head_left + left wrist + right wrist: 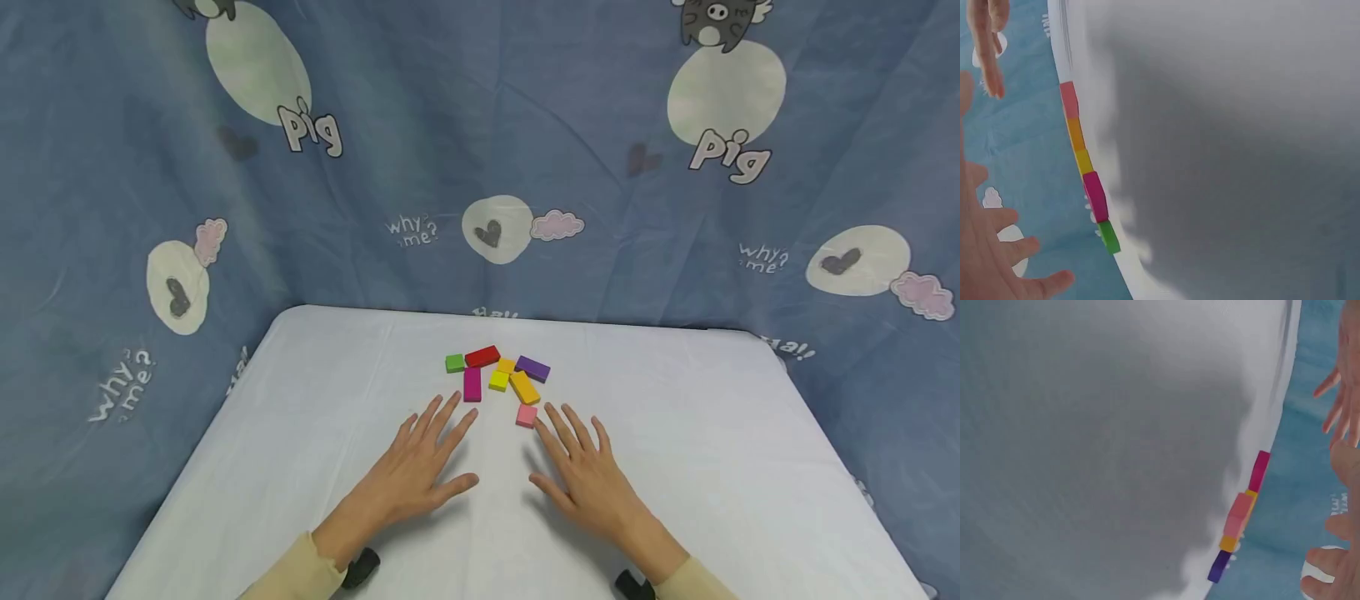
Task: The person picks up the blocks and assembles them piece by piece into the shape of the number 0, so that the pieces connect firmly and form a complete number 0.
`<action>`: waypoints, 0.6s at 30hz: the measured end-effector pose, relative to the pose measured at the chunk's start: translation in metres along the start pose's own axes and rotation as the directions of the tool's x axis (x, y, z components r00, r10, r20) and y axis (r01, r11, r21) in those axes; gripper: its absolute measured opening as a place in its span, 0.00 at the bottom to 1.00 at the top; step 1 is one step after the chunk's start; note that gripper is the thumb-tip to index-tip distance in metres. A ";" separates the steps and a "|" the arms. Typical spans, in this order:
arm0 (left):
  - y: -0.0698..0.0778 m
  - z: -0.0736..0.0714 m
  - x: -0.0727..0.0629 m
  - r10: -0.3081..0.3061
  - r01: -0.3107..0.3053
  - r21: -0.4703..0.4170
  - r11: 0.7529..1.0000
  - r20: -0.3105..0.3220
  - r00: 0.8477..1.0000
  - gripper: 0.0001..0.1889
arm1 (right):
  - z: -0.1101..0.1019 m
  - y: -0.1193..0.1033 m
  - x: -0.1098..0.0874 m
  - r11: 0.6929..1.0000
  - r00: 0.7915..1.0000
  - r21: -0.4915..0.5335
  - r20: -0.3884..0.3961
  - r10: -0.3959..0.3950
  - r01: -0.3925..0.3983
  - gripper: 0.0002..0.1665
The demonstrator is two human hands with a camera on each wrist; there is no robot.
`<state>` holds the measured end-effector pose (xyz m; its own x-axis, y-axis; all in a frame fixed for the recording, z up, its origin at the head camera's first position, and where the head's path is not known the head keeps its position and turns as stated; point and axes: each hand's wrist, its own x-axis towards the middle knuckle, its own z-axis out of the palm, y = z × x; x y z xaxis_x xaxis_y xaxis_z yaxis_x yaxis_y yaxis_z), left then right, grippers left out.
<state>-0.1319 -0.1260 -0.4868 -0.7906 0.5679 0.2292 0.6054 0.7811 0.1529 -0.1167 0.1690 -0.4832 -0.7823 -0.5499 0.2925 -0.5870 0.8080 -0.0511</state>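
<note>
On a white table (697, 417), before a blue curtain (420, 100): coloured blocks (472, 385) loosely clustered just beyond left hand (414, 473) and right hand (588, 483), fingers spread, gripping nothing. Probably best pinched singly, without nudging neighbours.

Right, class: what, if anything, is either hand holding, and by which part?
Nothing is held; the left hand and right hand are spread, empty.
</note>
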 end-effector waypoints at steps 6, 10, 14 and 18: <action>-0.006 0.003 0.006 -0.010 0.010 -0.008 1.000 -0.015 1.000 0.43 | 0.009 0.006 0.007 0.997 0.999 0.062 0.003 0.040 -0.041 0.44; -0.007 0.004 0.009 -0.022 0.022 -0.002 1.000 -0.006 1.000 0.41 | 0.010 0.007 0.011 0.989 0.997 0.127 0.038 0.065 -0.070 0.41; -0.007 0.004 0.012 -0.057 0.058 -0.036 0.998 0.027 0.998 0.39 | 0.014 0.007 0.015 0.982 0.996 0.171 0.049 0.074 -0.082 0.38; -0.007 0.003 0.017 -0.104 0.110 -0.088 0.990 0.070 0.992 0.37 | 0.017 0.007 0.019 0.978 0.993 0.176 0.067 0.102 -0.112 0.34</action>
<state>-0.1496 -0.1208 -0.4873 -0.8537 0.5004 0.1442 0.5206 0.8128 0.2613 -0.1388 0.1605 -0.4941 -0.8503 -0.4779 0.2207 -0.5229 0.8147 -0.2505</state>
